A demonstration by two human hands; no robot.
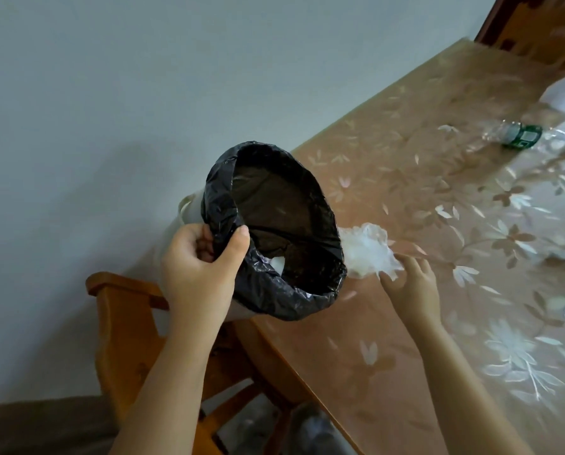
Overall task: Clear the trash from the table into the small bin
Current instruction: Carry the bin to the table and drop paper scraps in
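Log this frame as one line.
left hand: grips bin rim, tilted at table edge | right hand: open, touching crumpled plastic | remaining: bottle

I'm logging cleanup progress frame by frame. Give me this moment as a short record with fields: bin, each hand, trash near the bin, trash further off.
bin: small white bin with black liner, tilted, mouth at table edge
left hand: grip on bin rim
right hand: fingers open, touching crumpled clear plastic
near trash: the plastic lies beside the bin mouth
far trash: plastic bottle with green label, lying down; white paper
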